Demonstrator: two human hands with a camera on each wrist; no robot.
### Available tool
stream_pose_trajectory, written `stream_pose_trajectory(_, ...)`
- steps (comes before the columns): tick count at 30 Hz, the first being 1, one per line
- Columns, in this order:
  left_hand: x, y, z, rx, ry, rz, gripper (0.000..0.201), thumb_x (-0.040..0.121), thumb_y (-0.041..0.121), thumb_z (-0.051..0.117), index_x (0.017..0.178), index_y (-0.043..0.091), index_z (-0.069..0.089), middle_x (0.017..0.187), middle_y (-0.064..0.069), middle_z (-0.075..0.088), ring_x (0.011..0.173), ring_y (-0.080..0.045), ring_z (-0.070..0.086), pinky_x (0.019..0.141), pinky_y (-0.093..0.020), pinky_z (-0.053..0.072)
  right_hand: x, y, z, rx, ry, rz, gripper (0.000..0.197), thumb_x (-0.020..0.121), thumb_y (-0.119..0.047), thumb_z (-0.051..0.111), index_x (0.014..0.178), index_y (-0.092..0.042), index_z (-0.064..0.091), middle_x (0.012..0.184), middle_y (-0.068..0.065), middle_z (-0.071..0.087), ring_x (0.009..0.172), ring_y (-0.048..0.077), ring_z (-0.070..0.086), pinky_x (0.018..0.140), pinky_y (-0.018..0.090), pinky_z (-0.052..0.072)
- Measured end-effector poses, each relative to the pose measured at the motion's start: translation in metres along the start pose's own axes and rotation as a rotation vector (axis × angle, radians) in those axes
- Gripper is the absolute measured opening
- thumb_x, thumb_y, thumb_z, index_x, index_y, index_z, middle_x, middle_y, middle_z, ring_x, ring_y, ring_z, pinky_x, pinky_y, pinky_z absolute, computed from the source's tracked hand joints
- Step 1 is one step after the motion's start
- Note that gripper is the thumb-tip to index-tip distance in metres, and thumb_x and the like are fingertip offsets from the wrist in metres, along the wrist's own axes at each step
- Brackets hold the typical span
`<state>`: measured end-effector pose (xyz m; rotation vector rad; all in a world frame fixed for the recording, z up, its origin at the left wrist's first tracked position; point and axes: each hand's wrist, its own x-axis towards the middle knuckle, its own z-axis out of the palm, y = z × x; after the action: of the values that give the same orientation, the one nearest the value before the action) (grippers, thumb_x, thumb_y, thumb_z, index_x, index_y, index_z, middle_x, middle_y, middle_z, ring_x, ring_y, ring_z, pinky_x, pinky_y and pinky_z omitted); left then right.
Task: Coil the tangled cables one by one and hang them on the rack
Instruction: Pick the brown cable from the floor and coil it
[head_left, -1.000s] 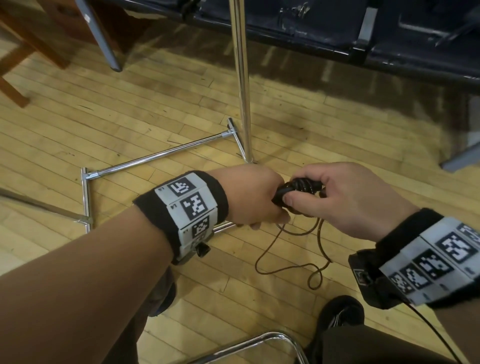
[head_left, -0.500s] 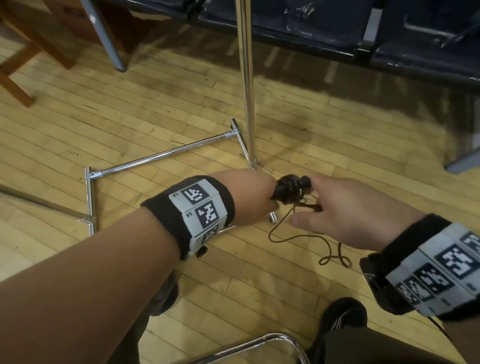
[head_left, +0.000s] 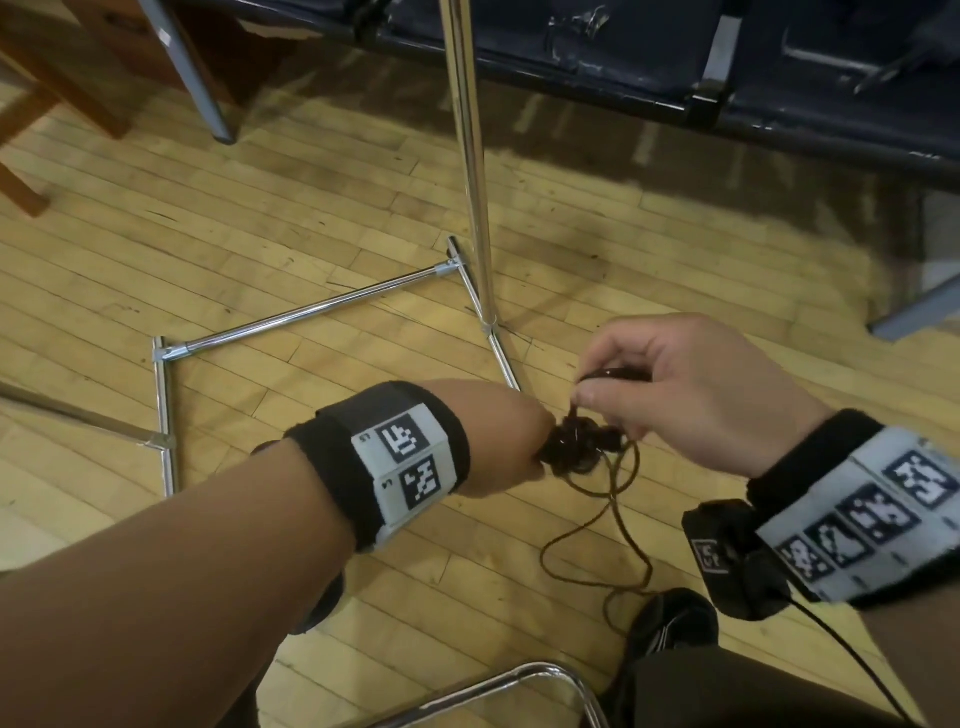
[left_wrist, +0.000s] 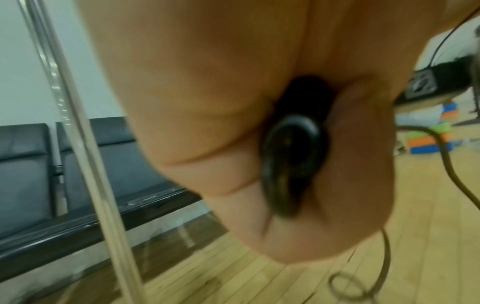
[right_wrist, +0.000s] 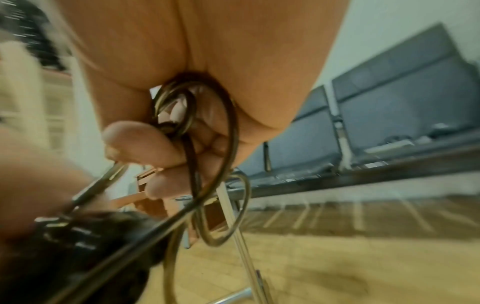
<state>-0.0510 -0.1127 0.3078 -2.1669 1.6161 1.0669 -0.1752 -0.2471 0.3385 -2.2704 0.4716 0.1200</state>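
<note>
The left hand (head_left: 498, 436) grips the coil (head_left: 576, 447). The right hand (head_left: 691, 395) pinches the cable (head_left: 623, 530), whose tail hangs to the floor (head_left: 260, 234).

My left hand (head_left: 498, 436) hides most of the coiled cable (head_left: 576, 447), the rack (head_left: 470, 156) pole's top is cut off, both wrist views are blurry.

Left hand (head_left: 498, 436) gripping the coiled bundle of cable (head_left: 576, 447), right hand (head_left: 691, 395) just to its right, pinching a strand above the bundle. Loose cable trailing down onto the floor (head_left: 311, 208) between the hands. Behind both, rack (head_left: 470, 156) upright on its base bars. Further back, row of seats (head_left: 779, 78). Shoe (head_left: 670, 618) below the right wrist.
</note>
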Motion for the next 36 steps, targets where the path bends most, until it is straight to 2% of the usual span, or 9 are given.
stream_pose_trajectory(4,-0.019,0.000,-0.020,-0.188,0.082,0.202,0.008,0.107,0.041,0.052,0.101,0.037,0.056,0.089,0.012,0.063,0.077,0.001,0.057,0.068,-0.019,0.042,0.004,0.017,-0.008,0.324,0.058,0.077,0.015,0.089,-0.035,0.068,0.082,-0.024,0.075,0.072,0.010,0.069,0.059,0.019,0.063,0.056,0.018,0.053)
stream_pose_trajectory(9,-0.027,-0.022,-0.038,-0.420,0.379,0.152,0.020,0.104,0.045,0.056,0.085,0.040,0.053,0.073,0.018,0.064,0.066,0.017,0.056,0.053,-0.008,0.042,0.014,0.014,0.011,0.455,-0.006,0.210,0.045,0.108,-0.040,0.041,0.081,-0.023,0.074,0.055,0.000,0.057,0.050,0.018,0.047,0.054,0.024,0.048)
stream_pose_trajectory(13,-0.024,-0.044,-0.038,-0.677,0.441,0.068,0.026,0.101,0.043,0.062,0.081,0.028,0.056,0.054,0.012,0.054,0.043,-0.002,0.049,0.045,-0.021,0.047,0.021,0.009,0.025,0.428,-0.080,0.282,0.063,0.103,-0.060,0.035,0.089,-0.011,0.072,0.058,0.003,0.058,0.047,0.017,0.044,0.043,0.024,0.040)
stream_pose_trajectory(16,-0.026,-0.054,-0.037,-0.986,0.424,0.039,0.019,0.100,0.035,0.065,0.085,0.024,0.060,0.055,0.011,0.050,0.046,-0.010,0.045,0.045,-0.029,0.043,0.023,0.007,0.028,0.404,-0.101,0.292,0.068,0.098,-0.070,0.036,0.088,-0.014,0.073,0.060,0.003,0.057,0.048,0.016,0.043,0.044,0.025,0.037)
stream_pose_trajectory(20,-0.023,-0.062,-0.040,-1.139,0.515,-0.076,0.013,0.101,0.032,0.065,0.093,0.022,0.063,0.063,0.006,0.050,0.053,-0.013,0.044,0.047,-0.029,0.041,0.023,0.004,0.031,0.287,-0.137,0.274,0.041,0.099,-0.059,0.046,0.093,-0.029,0.073,0.061,-0.007,0.053,0.053,0.009,0.045,0.055,0.032,0.039)
stream_pose_trajectory(24,-0.019,-0.065,-0.042,-0.981,0.516,-0.202,0.017,0.102,0.035,0.062,0.092,0.021,0.064,0.064,0.004,0.055,0.050,-0.012,0.049,0.046,-0.028,0.048,0.017,-0.006,0.028,0.230,-0.362,0.270,0.023,0.097,-0.041,0.054,0.089,-0.036,0.075,0.063,-0.011,0.054,0.057,0.007,0.049,0.059,0.029,0.042)
stream_pose_trajectory(28,-0.016,-0.057,-0.033,-0.497,0.278,-0.256,0.023,0.106,0.040,0.054,0.100,0.022,0.065,0.079,0.000,0.065,0.059,-0.013,0.059,0.051,-0.026,0.050,0.011,-0.013,0.019,0.035,-0.434,0.175,0.035,0.073,-0.060,0.052,0.084,-0.034,0.073,0.075,-0.008,0.068,0.067,0.005,0.063,0.070,0.034,0.055)
stream_pose_trajectory(33,-0.008,-0.049,-0.022,-0.253,0.129,-0.316,0.018,0.107,0.026,0.053,0.121,0.018,0.061,0.088,0.001,0.059,0.070,-0.011,0.054,0.057,-0.021,0.039,0.010,-0.001,0.015,0.022,-0.366,0.214,0.022,0.088,-0.031,0.059,0.071,-0.019,0.065,0.067,-0.001,0.061,0.066,0.004,0.061,0.068,0.029,0.044)
stream_pose_trajectory(36,-0.002,-0.038,-0.016,-0.183,0.086,-0.280,0.024,0.108,0.023,0.053,0.130,0.017,0.059,0.088,0.002,0.054,0.073,-0.010,0.051,0.059,-0.020,0.037,0.009,-0.003,0.011,0.063,-0.418,0.148,0.026,0.088,-0.030,0.062,0.066,-0.017,0.063,0.057,-0.013,0.060,0.062,-0.006,0.060,0.069,0.033,0.047)
